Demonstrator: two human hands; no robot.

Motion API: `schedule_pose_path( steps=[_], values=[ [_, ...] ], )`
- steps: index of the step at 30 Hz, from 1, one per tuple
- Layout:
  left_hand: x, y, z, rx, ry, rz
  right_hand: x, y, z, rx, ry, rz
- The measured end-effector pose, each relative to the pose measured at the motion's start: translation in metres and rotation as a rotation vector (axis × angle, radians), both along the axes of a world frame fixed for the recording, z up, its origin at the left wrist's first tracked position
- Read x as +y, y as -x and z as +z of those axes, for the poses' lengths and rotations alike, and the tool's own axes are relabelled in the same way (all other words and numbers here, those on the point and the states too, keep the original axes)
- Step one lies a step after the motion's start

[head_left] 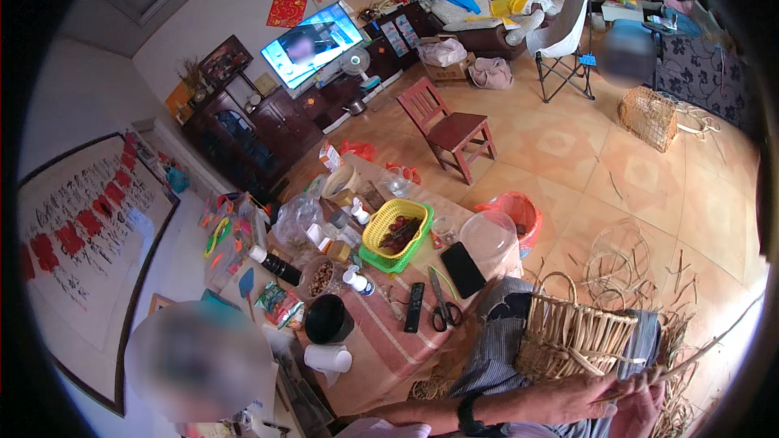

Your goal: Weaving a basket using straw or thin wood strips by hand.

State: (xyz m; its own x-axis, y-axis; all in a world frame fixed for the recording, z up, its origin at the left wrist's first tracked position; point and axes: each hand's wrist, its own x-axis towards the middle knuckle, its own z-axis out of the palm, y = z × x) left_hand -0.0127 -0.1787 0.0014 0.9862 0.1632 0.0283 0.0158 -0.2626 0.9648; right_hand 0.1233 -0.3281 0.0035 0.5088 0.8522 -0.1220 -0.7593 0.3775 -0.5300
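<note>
A half-woven wicker basket with a looped handle rests on my lap, over striped trousers. At its near side my left hand is closed, its fingertips on the near end of a long thin cane. My right hand, partly cut off by the lower edge, is closed around the same cane beside the left. From there the cane slants up toward the far right. A dark watch sits on my left wrist.
On the table to my left lie scissors, a remote, a black tablet and a yellow basket of fruit. Loose cane strips litter the floor. A wooden chair and finished-looking basket stand farther off.
</note>
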Motion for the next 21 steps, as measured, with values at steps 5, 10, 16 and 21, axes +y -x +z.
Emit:
schedule_pose_path(
  steps=[5, 10, 16, 21],
  values=[
    [-0.006, 0.014, -0.023, 0.063, -0.03, 0.08, 0.006, 0.006, 0.012, 0.017, 0.037, -0.005],
    [-0.007, 0.034, -0.036, -0.058, -0.206, 0.024, -0.012, -0.013, 0.012, 0.165, 0.574, -0.358],
    [0.013, 0.066, -0.031, 0.141, -0.253, 0.068, -0.072, -0.05, -0.026, 0.109, 0.233, -0.417],
    [0.012, 0.069, -0.031, 0.174, -0.193, -0.012, -0.115, -0.073, -0.074, 0.046, 0.39, -0.466]
  ],
)
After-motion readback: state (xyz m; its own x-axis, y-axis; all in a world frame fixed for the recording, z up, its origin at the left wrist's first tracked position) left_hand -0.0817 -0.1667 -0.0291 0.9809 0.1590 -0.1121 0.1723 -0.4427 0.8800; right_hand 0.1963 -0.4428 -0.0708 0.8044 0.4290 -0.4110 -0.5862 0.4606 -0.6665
